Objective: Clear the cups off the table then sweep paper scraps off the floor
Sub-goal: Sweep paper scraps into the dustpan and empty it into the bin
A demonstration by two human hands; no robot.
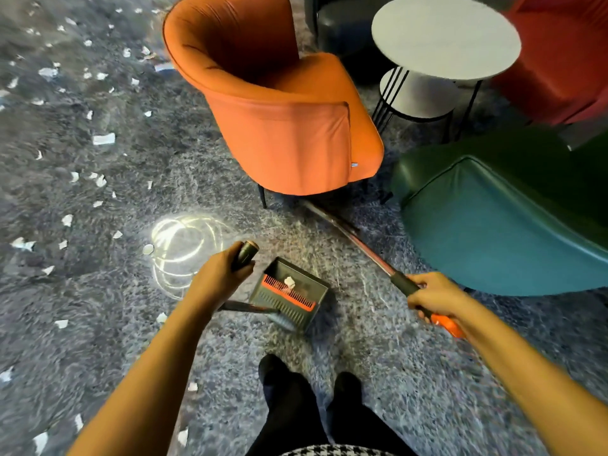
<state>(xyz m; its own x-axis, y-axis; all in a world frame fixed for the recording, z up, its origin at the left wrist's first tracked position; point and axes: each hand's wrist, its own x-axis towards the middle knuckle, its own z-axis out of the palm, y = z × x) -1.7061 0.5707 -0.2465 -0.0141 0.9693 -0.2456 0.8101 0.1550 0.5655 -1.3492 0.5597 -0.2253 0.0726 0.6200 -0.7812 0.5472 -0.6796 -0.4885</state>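
My left hand [219,278] grips the top of the dustpan handle [246,253]. The dark dustpan [289,296] with an orange comb edge stands on the floor in front of my feet, and one white paper scrap [290,282] lies inside it. My right hand [436,296] grips the broom handle [358,242] near its orange end. The pole runs up and left, and its far end goes under the orange armchair [279,103], so the broom head is hidden. Several white paper scraps [103,139] lie scattered over the grey floor at the left. The round white table [444,37] has no cups on it.
A teal-green seat [503,222] stands close on the right, a red armchair [566,54] at the far right. A lower round shelf [418,93] sits under the white table. A bright light reflection [184,241] lies on the floor. My dark shoes [312,386] are at the bottom.
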